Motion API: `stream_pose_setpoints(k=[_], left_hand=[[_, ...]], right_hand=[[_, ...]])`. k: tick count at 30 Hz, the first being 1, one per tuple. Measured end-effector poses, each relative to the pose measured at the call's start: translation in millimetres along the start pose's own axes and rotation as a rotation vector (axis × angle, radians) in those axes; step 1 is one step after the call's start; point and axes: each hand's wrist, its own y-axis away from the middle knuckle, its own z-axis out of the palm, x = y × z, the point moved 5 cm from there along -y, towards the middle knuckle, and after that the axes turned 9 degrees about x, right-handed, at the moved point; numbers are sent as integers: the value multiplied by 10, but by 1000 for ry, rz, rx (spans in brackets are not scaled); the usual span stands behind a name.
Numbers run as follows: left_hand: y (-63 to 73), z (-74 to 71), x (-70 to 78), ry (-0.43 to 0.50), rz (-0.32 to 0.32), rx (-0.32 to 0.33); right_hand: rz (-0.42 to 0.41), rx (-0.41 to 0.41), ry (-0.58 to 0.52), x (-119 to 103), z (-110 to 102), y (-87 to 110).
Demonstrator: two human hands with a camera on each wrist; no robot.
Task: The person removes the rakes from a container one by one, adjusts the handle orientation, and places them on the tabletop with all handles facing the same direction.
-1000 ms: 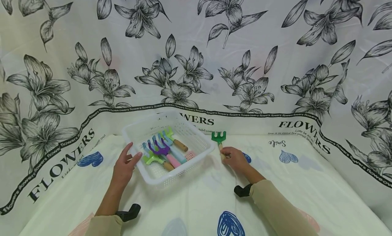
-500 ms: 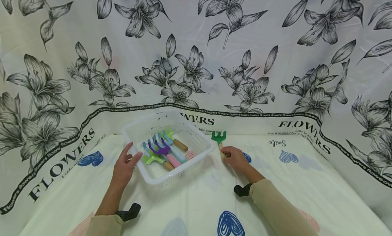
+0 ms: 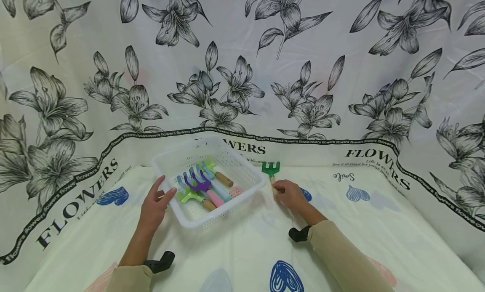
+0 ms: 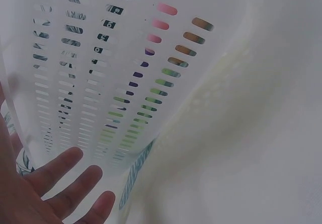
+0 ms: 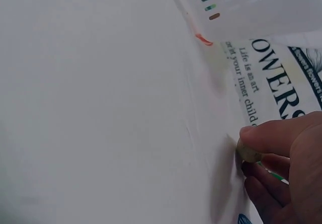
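Observation:
A white plastic basket [image 3: 248, 191] with slotted walls sits left of centre in the head view. My left hand [image 3: 154, 205] holds its left rim between thumb and index finger; the other fingers [image 4: 90, 176] spread apart near the slotted wall in the left wrist view. Inside lie several toy garden rakes, among them a purple rake [image 3: 202, 184] with a pink handle and a light green rake [image 3: 190, 195] with a wooden handle. Right of the basket, my right hand [image 3: 291, 195] pinches the wooden handle of a green garden rake [image 3: 270, 168], tines pointing away from me.
A pale cloth [image 3: 242, 250] printed with hearts covers the surface. Behind it hangs a white curtain [image 3: 261, 115] with black flower drawings and lettering. A black wrist mount [image 3: 161, 262] sits at the left cuff, another mount [image 3: 299, 234] at the right.

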Motion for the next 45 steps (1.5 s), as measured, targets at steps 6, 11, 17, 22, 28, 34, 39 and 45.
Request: stream_pose_setpoints(k=[6,11,17,22,28,34,39,45], left_hand=[[-20,-2,11,31,30,1],[-20,3,-2,29,31,-3],[-15,-6,-8,27,29,2],[-22,4,-19,30,30,4],[-18,8,-17,27,33,12],[-13,3,-6,30,28,6],[-4,0,12,39,28,-3],[10,-6,30,36,27,6]], right_hand=[[-63,-12,-58,-41,-84,44],[-67,-7,-35,-152,-257,42],[-78,28,-6,-373,-489,-28],[-97,52,-10,-550,-639,-93],[-141,49,-61,-790,-674,-111],[-207,18,-129,-1044,-560,-50],[-243,-16,-199,-1241,-432,23],[-235,-67,-228,-1385,-217,55]])
